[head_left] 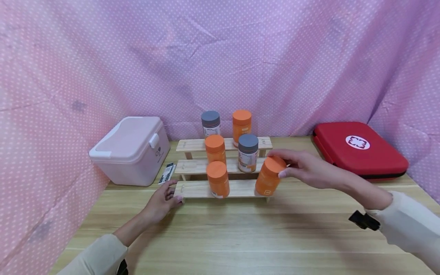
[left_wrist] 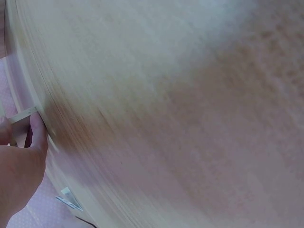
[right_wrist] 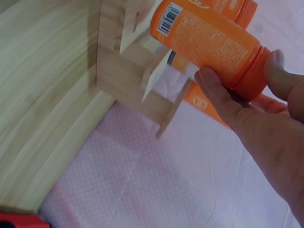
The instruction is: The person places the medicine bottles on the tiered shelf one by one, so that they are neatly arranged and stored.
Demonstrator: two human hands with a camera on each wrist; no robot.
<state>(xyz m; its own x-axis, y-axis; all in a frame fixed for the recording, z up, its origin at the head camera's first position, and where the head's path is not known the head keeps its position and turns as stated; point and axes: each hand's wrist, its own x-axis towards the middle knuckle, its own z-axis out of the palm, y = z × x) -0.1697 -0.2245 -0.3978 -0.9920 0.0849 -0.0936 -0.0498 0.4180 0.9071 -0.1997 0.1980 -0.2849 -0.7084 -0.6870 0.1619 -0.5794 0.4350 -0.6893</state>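
Note:
My right hand (head_left: 302,168) grips an orange bottle (head_left: 269,178) round its cap, tilted over the right end of the lowest shelf of a wooden three-step rack (head_left: 194,190). In the right wrist view the held bottle (right_wrist: 209,42) shows a barcode near its base. With thumb and fingers my left hand (head_left: 160,204) pinches the left end of that lowest shelf. Another orange bottle (head_left: 218,180) stands mid-shelf. The middle step bears an orange bottle (head_left: 215,148) and a grey-capped bottle (head_left: 248,153). On the top step are a grey-capped bottle (head_left: 211,124) and an orange bottle (head_left: 242,126).
A pale lidded box (head_left: 128,151) stands left of the rack, with a small printed packet (head_left: 167,173) between them. At the right lies a red zipped case (head_left: 361,151) with a white emblem. Pink dotted cloth (head_left: 220,57) hangs behind the wooden table (head_left: 220,236).

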